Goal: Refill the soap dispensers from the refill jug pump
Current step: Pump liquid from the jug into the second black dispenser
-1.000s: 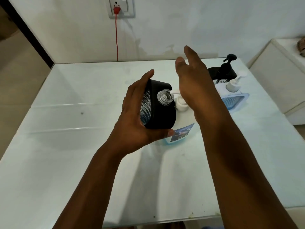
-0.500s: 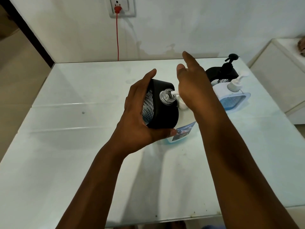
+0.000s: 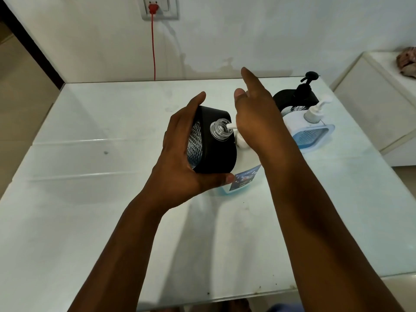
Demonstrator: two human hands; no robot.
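Right hand [image 3: 254, 122] lower on jug pump [image 3: 239, 140], left hand [image 3: 180, 158] still gripping black dispenser [image 3: 216, 152]

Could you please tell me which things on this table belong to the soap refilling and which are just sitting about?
In the job:
left hand gripping the open black dispenser
right hand on the refill jug pump
black pump dispenser and white-and-blue dispenser, waiting

Lying about:
red plug and cord
brownish object on the side cabinet
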